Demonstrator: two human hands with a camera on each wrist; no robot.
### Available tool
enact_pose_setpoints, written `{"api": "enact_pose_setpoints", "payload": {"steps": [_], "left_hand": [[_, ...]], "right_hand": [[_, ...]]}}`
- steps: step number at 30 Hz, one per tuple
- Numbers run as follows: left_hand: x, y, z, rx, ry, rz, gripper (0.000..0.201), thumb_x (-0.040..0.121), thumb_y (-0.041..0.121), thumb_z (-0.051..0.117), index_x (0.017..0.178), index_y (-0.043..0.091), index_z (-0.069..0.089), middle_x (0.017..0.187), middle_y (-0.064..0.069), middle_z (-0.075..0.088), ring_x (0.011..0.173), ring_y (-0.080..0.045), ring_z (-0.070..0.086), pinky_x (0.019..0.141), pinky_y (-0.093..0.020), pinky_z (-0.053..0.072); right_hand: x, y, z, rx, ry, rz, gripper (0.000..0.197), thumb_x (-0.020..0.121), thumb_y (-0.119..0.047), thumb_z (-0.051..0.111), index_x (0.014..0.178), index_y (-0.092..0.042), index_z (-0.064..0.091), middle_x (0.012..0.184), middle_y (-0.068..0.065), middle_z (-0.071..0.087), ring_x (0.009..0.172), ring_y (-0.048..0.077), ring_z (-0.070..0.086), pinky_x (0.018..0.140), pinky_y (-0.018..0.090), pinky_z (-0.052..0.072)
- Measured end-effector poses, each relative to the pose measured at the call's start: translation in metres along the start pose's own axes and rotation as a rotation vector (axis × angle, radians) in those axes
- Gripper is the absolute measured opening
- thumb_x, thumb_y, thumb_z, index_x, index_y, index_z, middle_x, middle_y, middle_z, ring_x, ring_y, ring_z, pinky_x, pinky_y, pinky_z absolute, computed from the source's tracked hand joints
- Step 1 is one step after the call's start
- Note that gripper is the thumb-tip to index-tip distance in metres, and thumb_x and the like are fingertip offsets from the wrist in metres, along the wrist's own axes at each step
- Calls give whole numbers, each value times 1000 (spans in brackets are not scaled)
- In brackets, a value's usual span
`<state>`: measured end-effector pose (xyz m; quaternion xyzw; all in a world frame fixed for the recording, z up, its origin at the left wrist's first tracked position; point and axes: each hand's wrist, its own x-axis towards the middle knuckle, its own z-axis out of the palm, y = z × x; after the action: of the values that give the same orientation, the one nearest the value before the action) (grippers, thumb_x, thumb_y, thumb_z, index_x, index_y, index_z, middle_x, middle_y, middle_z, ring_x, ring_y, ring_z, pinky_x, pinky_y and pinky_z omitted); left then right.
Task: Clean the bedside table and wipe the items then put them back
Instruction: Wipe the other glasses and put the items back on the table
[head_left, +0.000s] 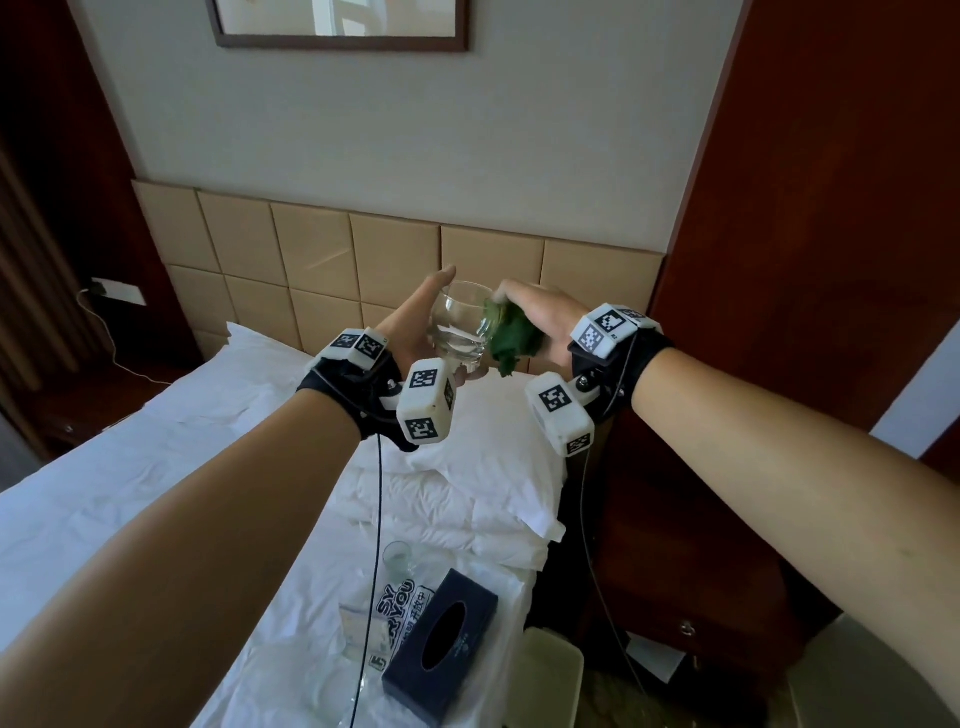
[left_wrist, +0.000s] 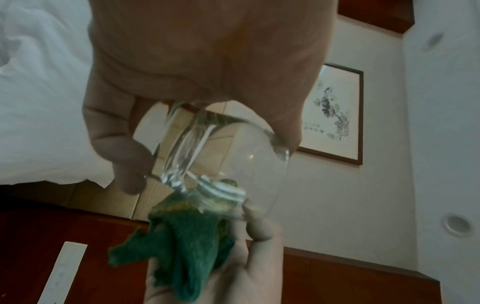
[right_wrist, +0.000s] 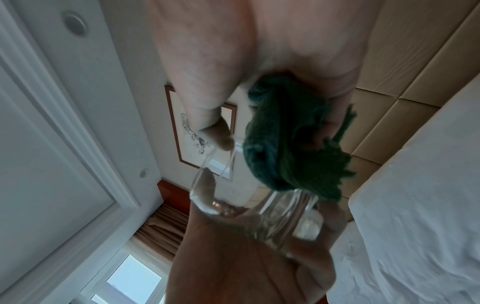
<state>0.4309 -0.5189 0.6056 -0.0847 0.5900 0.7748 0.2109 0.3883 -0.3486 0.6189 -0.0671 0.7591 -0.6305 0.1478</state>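
Observation:
A clear drinking glass is held up in front of the headboard, tilted with its mouth toward the right. My left hand grips its base and side; the curled fingers show in the left wrist view around the glass. My right hand holds a bunched green cloth against the glass rim, part of the cloth pushed inside. The right wrist view shows the cloth in my fingers above the glass. The dark wooden bedside table stands lower right.
On the white bed lie a dark blue tissue box, a second glass, a printed card and a clear item beside it. Pillows lie below my hands. A pale bin stands by the bed.

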Motion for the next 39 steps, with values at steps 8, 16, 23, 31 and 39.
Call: {"api": "enact_pose_setpoints", "payload": {"steps": [8, 16, 23, 31, 39], "left_hand": [[16, -9, 27, -119, 20, 112, 53, 74, 56, 73, 95, 7, 69, 98, -14, 69, 88, -25, 69, 92, -38, 53], [25, -8, 26, -222, 36, 132, 53, 77, 52, 57, 107, 8, 63, 106, -16, 64, 94, -31, 62, 97, -41, 45], [22, -5, 34, -283, -60, 37, 61, 68, 45, 64, 118, 11, 59, 120, -15, 57, 103, -34, 54, 64, -34, 51], [13, -2, 42, -113, -172, 1, 57, 72, 53, 61, 109, 9, 60, 111, -16, 56, 92, -36, 55, 56, -29, 44], [10, 4, 47, 56, -39, 8, 58, 87, 64, 45, 91, 10, 63, 87, -16, 64, 66, -31, 64, 52, -30, 53]], "right_hand": [[-3, 3, -15, -2, 151, -2, 20, 80, -26, 65, 90, -9, 66, 91, 13, 68, 81, 26, 67, 69, 33, 59], [3, 16, -18, -30, 189, -302, 26, 89, -15, 57, 107, -28, 70, 108, 2, 68, 104, 27, 61, 88, 41, 54], [5, 10, -36, 113, 53, -267, 35, 94, 1, 52, 124, -12, 63, 119, 12, 66, 109, 27, 61, 99, 43, 50], [7, 8, -48, 174, -103, -157, 27, 97, -1, 50, 116, -13, 66, 97, 13, 69, 76, 23, 66, 59, 30, 54], [-4, 4, -49, 179, -348, 60, 42, 93, -47, 53, 116, -12, 63, 101, 10, 69, 87, 25, 65, 73, 34, 53]]}}
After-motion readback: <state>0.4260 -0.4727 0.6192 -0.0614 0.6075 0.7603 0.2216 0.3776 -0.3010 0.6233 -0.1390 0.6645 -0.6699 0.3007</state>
